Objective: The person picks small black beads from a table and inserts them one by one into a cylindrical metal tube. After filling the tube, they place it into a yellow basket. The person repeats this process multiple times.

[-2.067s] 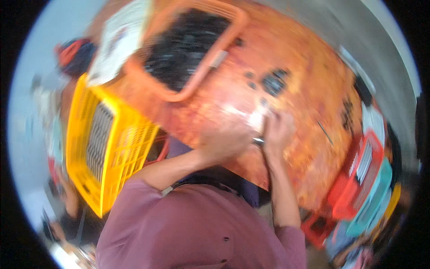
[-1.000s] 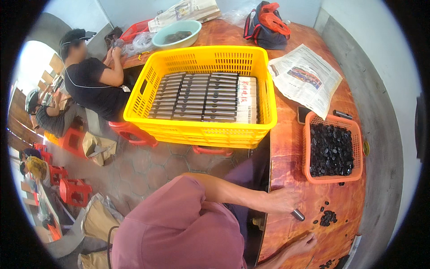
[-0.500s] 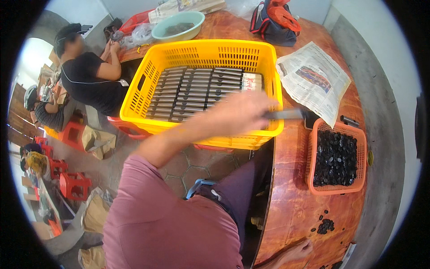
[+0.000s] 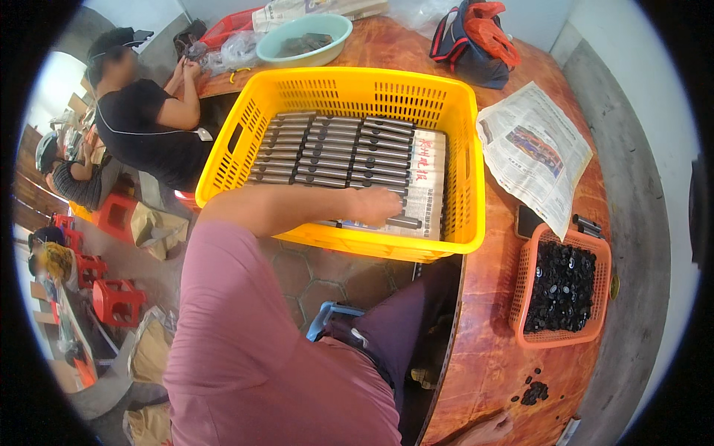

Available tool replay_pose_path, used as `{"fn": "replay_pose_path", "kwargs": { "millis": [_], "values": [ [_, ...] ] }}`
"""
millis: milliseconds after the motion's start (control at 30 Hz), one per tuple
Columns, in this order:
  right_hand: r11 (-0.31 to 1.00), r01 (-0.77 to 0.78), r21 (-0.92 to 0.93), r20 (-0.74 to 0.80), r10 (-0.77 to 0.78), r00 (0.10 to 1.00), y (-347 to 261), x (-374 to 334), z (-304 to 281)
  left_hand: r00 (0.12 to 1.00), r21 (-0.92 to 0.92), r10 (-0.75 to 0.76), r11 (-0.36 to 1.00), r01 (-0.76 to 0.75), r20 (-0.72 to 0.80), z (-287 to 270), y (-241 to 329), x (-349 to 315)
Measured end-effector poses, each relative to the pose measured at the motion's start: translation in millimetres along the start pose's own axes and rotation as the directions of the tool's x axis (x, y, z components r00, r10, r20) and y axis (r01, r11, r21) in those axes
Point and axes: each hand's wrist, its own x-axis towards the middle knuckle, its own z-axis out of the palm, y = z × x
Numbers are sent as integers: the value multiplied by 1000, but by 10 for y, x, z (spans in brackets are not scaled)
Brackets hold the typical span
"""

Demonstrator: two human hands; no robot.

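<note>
My left hand [image 4: 378, 207] reaches over the near side of a yellow plastic crate [image 4: 478, 186]. Its fingers are closed on a grey metal tube [image 4: 405, 222], whose end sticks out to the right above newspaper. Rows of similar metal tubes [image 4: 320, 154] with dark ends lie side by side in the crate, partly covered by my arm. A printed sheet of newspaper [image 4: 428, 163] lines the crate's right part. Low on the right, my right hand [image 4: 491, 430] is near the wooden table, cut off by the picture's rim; its fingers are not clear. Small black pieces [image 4: 534, 394] lie loose beside it.
An orange basket [image 4: 518, 297] full of black pieces stands on the table [image 4: 483, 327]. Nearby are a newspaper [image 4: 539, 149] and a dark bag [image 4: 470, 44]. A pale green basin [image 4: 343, 30] sits behind the crate. To the left, a person [image 4: 145, 111] works beside red stools [image 4: 119, 301].
My left hand has carried a metal tube from over the crate's right rim leftward and down into the crate, onto the near end of the rows. My right hand has barely moved.
</note>
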Motion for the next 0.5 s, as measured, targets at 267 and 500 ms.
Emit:
{"fn": "replay_pose_path", "kwargs": {
  "millis": [267, 500],
  "values": [
    [986, 146, -78, 59, -141, 988, 148, 2, -57, 988, -55, -152, 987, 151, -25, 328, -130, -84],
    [996, 60, -71, 138, -49, 989, 87, 35, -101, 939, 52, -258, 966, 253, 228, 103, -164, -168]
  ]
}}
